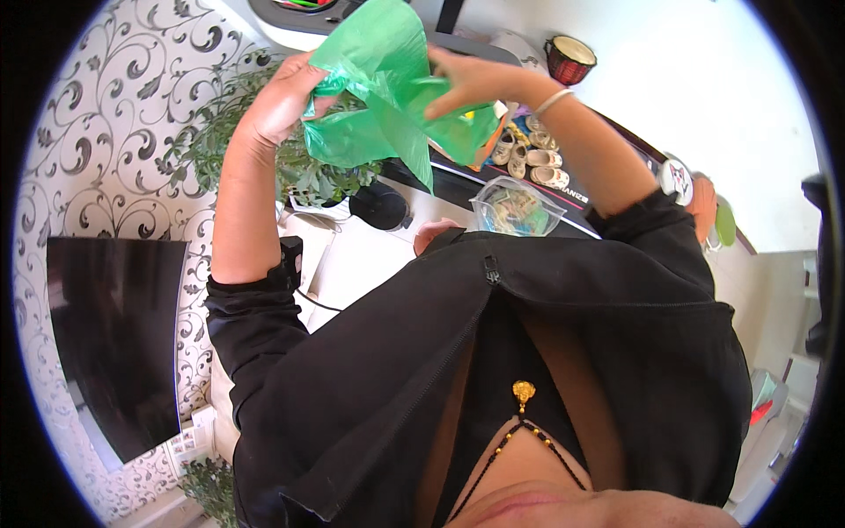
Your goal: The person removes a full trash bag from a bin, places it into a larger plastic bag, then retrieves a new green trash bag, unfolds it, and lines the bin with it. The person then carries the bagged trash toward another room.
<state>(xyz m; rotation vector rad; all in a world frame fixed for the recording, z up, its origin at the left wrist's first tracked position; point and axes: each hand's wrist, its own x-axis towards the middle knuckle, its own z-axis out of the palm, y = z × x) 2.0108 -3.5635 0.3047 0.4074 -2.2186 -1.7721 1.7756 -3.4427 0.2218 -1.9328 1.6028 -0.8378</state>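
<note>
A thin green plastic bag [376,49] is stretched loosely between my raised hands at the top of the view. My left hand [287,99] grips its gathered edge, thumb on top. My right hand [478,82], slightly blurred and with a white bracelet on the wrist, has its fingers spread at the bag's other side; some fingertips are hidden behind the plastic, so whether it holds the film is not plain. Below my right forearm stands an open clear plastic bag [515,208] with mixed contents. Several small clogs [528,158] lie near that forearm.
A leafy plant [224,138] stands behind my left forearm. Near the clear bag is a round black object [379,206]. A red drum [571,61] stands beyond my right hand. A large dark television screen [119,336] is at far left, before patterned wallpaper.
</note>
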